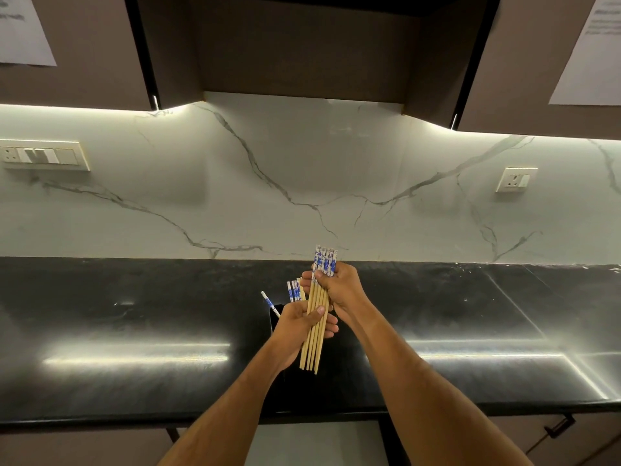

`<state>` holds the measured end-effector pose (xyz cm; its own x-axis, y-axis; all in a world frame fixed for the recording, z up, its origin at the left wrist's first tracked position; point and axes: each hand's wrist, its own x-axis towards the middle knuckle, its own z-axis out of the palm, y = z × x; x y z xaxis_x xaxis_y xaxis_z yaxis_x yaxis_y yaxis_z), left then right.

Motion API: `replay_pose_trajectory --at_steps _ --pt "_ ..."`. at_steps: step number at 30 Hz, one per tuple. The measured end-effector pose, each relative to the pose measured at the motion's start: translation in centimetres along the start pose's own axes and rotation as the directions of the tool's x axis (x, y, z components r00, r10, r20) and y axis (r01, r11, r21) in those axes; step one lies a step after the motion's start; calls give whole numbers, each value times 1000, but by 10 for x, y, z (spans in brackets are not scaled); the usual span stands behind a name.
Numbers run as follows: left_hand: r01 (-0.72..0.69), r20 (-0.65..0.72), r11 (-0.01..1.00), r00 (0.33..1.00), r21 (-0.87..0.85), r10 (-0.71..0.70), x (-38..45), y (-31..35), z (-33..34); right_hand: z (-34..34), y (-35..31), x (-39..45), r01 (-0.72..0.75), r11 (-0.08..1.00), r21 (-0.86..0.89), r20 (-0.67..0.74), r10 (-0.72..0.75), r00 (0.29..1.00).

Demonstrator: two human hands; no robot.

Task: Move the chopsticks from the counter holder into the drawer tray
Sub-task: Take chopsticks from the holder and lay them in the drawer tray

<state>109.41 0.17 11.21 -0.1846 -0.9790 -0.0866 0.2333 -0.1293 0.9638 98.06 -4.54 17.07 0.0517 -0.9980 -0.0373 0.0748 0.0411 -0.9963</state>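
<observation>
I hold a bunch of chopsticks (pixel 316 317) in both hands, up over the black surface (pixel 134 297). My right hand (pixel 339 287) has its fingers curled round the top of the bunch, near the blue and white ends. My left hand (pixel 302 327) is wrapped round the middle, with my thumb lying over the wood. The bunch stands almost straight up, and the thin wood tips poke out below my left hand.

Just behind my left hand is the dark holder (pixel 274 319) on the surface. A few more sticks (pixel 294 290) are in it, with their blue and white ends up. One stick (pixel 270 303) leans off to the left.

Behind the surface is a white marble wall (pixel 302 179) with grey lines. It has a switch plate (pixel 43 155) on the left and a socket (pixel 516 179) on the right. Brown cupboards (pixel 302 45) hang above
</observation>
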Motion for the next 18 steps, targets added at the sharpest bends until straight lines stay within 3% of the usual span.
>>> replay_pose_trajectory --at_steps 9,14,18 --pt "12 49 996 999 83 -16 -1 -2 -4 -13 -3 -1 161 986 -36 112 -156 981" --pt "48 115 995 992 88 -58 -3 -2 -1 -13 3 1 65 998 -11 14 -65 998" --pt "97 181 988 976 119 -118 -8 -4 0 -17 7 -1 36 999 21 25 -36 999"
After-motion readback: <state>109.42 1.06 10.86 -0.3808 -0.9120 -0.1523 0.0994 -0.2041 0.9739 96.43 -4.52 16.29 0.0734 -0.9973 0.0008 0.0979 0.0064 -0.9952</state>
